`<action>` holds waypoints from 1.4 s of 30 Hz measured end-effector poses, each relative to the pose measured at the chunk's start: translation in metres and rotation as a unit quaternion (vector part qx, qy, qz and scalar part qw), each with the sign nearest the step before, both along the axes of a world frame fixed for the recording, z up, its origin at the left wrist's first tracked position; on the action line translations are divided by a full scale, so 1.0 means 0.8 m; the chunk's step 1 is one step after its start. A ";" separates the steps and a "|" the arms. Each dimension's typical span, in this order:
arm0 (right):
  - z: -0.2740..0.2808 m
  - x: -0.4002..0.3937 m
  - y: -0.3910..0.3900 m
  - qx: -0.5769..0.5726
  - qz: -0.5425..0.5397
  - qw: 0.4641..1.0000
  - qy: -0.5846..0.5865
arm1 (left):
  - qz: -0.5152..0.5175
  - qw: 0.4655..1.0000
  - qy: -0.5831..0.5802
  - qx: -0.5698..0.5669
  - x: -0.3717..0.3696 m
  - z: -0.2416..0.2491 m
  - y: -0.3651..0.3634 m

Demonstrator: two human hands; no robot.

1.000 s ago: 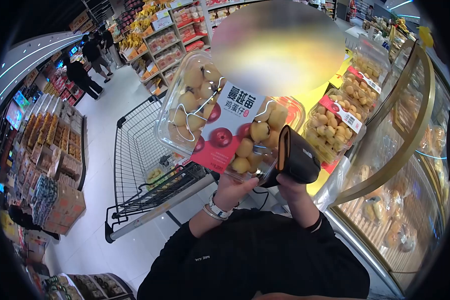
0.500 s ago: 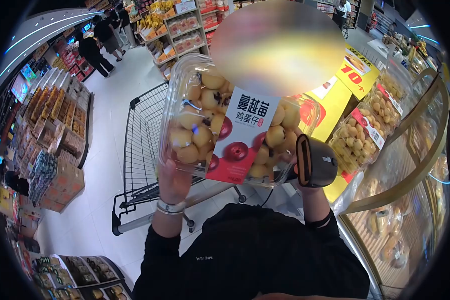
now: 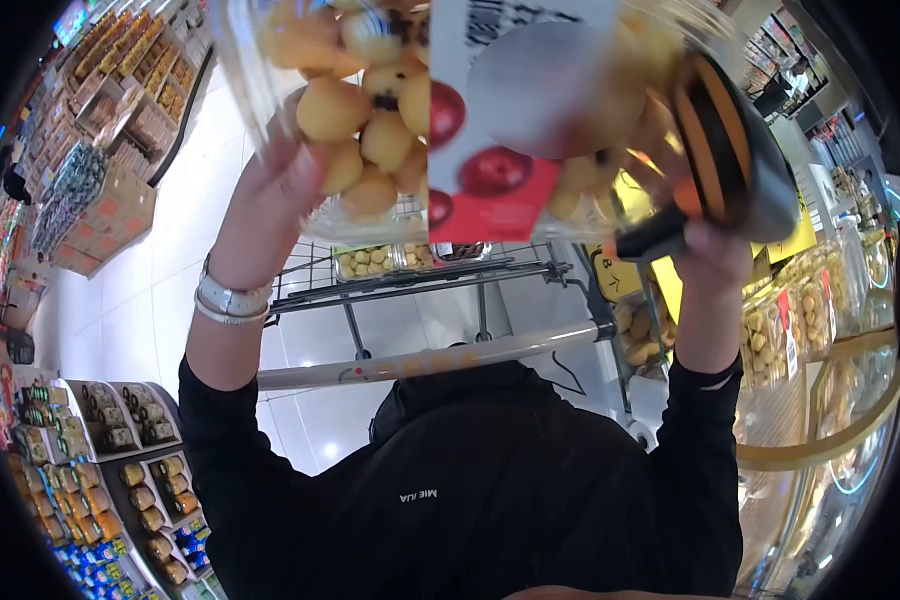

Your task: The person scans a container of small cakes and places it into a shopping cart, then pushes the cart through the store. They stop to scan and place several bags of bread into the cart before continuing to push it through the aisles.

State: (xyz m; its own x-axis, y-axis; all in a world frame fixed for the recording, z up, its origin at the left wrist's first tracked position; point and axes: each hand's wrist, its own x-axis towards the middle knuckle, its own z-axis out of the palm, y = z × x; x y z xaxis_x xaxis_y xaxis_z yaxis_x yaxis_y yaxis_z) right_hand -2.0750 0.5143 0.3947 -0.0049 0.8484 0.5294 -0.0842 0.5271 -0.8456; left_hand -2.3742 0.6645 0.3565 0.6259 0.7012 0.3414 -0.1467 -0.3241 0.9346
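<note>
A clear plastic box of small round egg cakes is held up close before me, its top cut off by the frame edge. Its white and red label with cranberry pictures is partly blurred. My left hand grips the box's left side, a white band on the wrist. At the right side, my right hand grips the box together with a dark wallet-like case with brown edges. Some of the right fingers are hidden behind the case.
Below the box stands a shopping cart with a grey handle; food packs lie inside it. A glass display counter with a gold rim and more cake boxes is on the right. Stocked shelves line the left.
The box has come up and closer to the camera, both hands still on it. The view has turned, bringing the cart handle in front of my body. The people at upper left are out of view.
</note>
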 end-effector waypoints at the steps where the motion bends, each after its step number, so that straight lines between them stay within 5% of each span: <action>1: -0.005 -0.002 0.022 -0.065 -0.008 0.997 0.028 | 0.002 1.000 0.001 -0.007 -0.004 -0.011 0.019; 5: -0.054 -0.025 0.120 -0.296 -0.041 0.939 0.173 | -0.085 0.944 -0.045 -0.317 -0.008 -0.073 0.093; 12: -0.255 -0.024 0.221 -0.535 -0.075 0.790 0.290 | 0.022 0.879 0.070 -0.471 0.004 -0.216 0.176; 14: -0.281 -0.025 0.211 -0.552 -0.077 0.767 0.320 | 0.041 0.855 0.096 -0.507 -0.011 -0.340 0.221; 17: -0.297 -0.019 0.209 -0.564 -0.086 0.740 0.356 | 0.125 0.830 0.162 -0.519 -0.032 -0.480 0.245; 19: -0.298 -0.018 0.209 -0.558 -0.089 0.739 0.366 | 0.017 0.886 0.398 -0.237 -0.093 -0.603 0.262; 20: -0.295 -0.018 0.210 -0.558 -0.093 0.737 0.370 | 0.011 0.885 0.401 -0.237 -0.085 -0.590 0.255; 22: -0.286 -0.022 0.211 -0.558 -0.083 0.745 0.357 | 0.155 0.744 0.477 -0.442 -0.068 -0.541 0.221; 23: -0.282 -0.023 0.211 -0.559 -0.085 0.742 0.360 | 0.152 0.742 0.481 -0.442 -0.072 -0.548 0.215; 26: -0.271 -0.027 0.210 -0.554 -0.089 0.751 0.347 | 0.173 0.766 0.548 -0.288 -0.078 -0.565 0.204; 28: -0.264 -0.027 0.211 -0.552 -0.091 0.757 0.338 | 0.153 0.713 0.661 -0.178 -0.071 -0.555 0.194; 30: -0.259 -0.027 0.210 -0.544 -0.087 0.766 0.331 | 0.145 0.714 0.659 -0.184 -0.061 -0.541 0.193; 34: -0.216 -0.028 0.195 -0.505 -0.067 0.801 0.313 | -0.066 0.771 0.632 -0.027 -0.012 -0.473 0.191; 38: -0.130 -0.001 0.111 -0.379 0.041 0.870 0.312 | -0.107 0.878 0.458 0.086 -0.001 -0.262 0.105; 40: -0.092 0.009 0.038 -0.321 0.009 0.916 0.239 | -0.151 0.878 0.402 0.210 -0.041 -0.181 0.050; 42: -0.079 0.032 -0.034 -0.319 0.059 0.933 0.158 | -0.216 0.873 0.390 0.197 -0.082 -0.114 -0.012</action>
